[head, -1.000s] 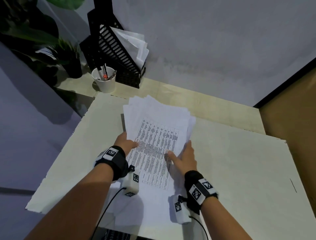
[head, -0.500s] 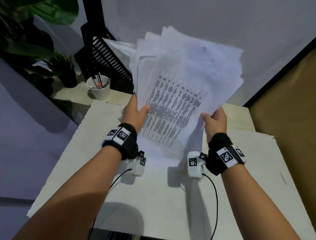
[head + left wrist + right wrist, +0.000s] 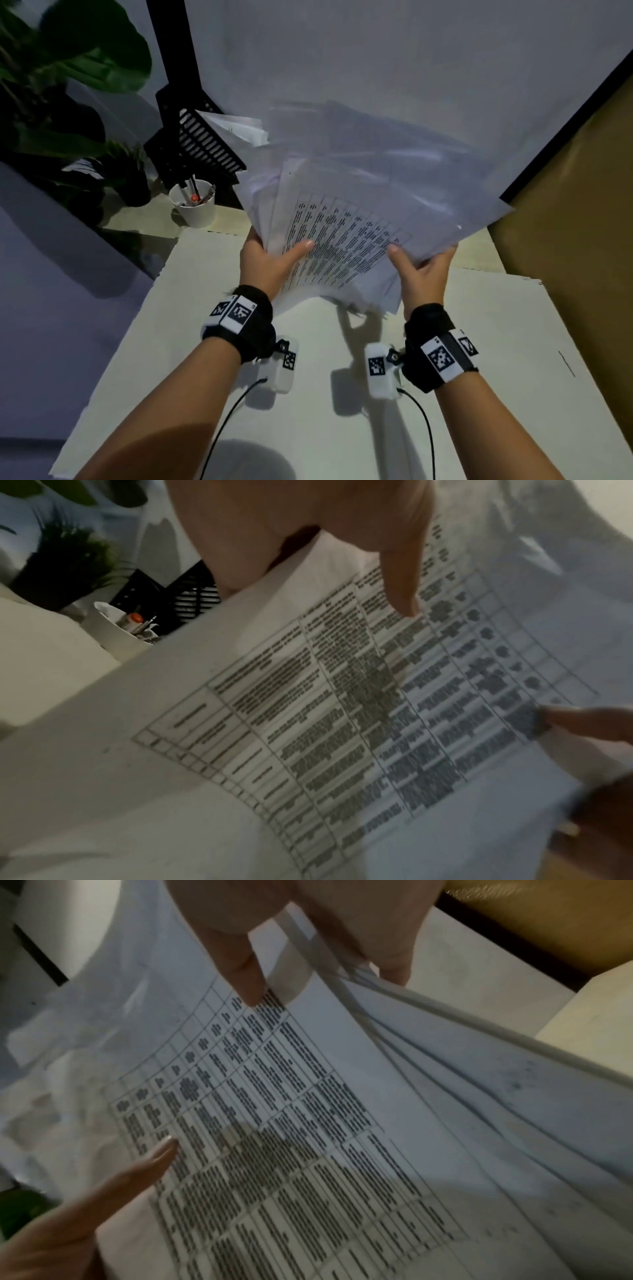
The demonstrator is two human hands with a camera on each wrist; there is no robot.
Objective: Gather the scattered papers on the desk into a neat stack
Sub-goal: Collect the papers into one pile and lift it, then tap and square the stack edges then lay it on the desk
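Head view: the left hand [image 3: 265, 260] at 9 o'clock and the right hand [image 3: 423, 270] at 3 o'clock grip the papers [image 3: 359, 219], raised tilted above the desk [image 3: 342, 428].

Both wrist views: thumbs press the printed top sheet [image 3: 342, 710], and the right-hand edges fan apart.

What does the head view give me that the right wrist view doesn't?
Head only: both wristbands, the desk below the lifted papers, the white cup of pens, the black file rack and the plant.
Right wrist only: the sheets' edges fanned apart under the right hand, not yet squared.
Both: the printed table on the top sheet, the left hand and the right hand each gripping a side.
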